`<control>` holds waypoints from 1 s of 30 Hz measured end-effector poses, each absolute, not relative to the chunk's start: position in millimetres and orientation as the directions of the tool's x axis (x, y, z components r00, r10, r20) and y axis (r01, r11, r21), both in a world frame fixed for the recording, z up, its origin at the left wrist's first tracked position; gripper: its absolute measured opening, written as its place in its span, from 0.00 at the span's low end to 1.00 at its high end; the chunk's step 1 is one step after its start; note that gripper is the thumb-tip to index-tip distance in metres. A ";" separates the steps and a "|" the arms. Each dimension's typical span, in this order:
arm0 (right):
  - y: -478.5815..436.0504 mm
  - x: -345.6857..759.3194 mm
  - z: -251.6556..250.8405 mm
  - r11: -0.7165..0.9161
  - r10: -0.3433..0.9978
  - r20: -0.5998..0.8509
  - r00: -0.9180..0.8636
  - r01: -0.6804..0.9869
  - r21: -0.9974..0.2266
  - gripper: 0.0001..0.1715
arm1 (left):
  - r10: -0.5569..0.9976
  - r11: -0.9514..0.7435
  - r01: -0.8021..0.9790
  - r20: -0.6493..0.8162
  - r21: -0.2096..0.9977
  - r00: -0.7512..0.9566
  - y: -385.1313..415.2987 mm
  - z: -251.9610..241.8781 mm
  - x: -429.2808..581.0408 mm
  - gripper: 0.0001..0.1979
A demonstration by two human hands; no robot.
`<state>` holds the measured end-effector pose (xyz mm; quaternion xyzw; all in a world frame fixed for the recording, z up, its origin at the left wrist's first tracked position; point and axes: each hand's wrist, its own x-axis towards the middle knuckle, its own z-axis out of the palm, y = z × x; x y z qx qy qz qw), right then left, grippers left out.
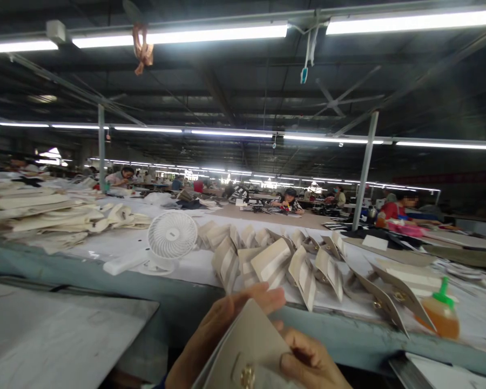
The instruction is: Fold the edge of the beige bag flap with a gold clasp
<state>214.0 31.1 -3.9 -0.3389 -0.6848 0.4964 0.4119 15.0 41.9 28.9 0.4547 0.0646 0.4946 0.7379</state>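
Note:
A folded beige leather-like panel (249, 340) with a gold-coloured metal clasp is held up at the bottom centre. My right hand (308, 359) grips its right edge, with the thumb on the front face and the fingers bent behind. Behind its upper left side is my left hand (235, 316), its fingers stretched out to the right and slightly blurred; its thumb is not clearly seen. Just beyond my hands, several similar beige panels (271, 262) stand folded in rows on the white-covered bench, some showing gold-coloured clasps.
A white fan (172, 236) lies on the bench left of the panels. Stacks of beige pieces (56, 210) fill the far left. A green-capped bottle (441, 313) of amber liquid stands at right. Metal posts (366, 170) rise behind, and several people work at farther tables.

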 end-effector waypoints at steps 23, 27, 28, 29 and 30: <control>39.8 291.7 25.6 0.140 0.922 -0.002 -0.387 0.339 -0.930 0.17 | 0.896 0.435 -0.455 -0.323 0.777 0.305 91.1 -20.2 -47.8 0.50; 41.3 290.3 24.4 0.148 0.942 0.025 -0.335 0.348 -0.926 0.16 | 0.894 0.442 -0.471 -0.328 0.763 0.306 94.3 -24.4 -46.3 0.46; 41.2 289.6 24.3 0.145 0.950 0.031 -0.310 0.352 -0.925 0.15 | 0.898 0.433 -0.468 -0.322 0.770 0.300 95.8 -26.7 -45.9 0.46; 40.8 288.7 24.1 0.141 0.958 0.036 -0.286 0.356 -0.924 0.15 | 0.901 0.425 -0.462 -0.317 0.778 0.294 97.3 -29.3 -45.3 0.45; 40.2 287.8 23.8 0.137 0.964 0.041 -0.263 0.357 -0.924 0.15 | 0.902 0.423 -0.455 -0.318 0.784 0.291 98.5 -32.1 -44.6 0.44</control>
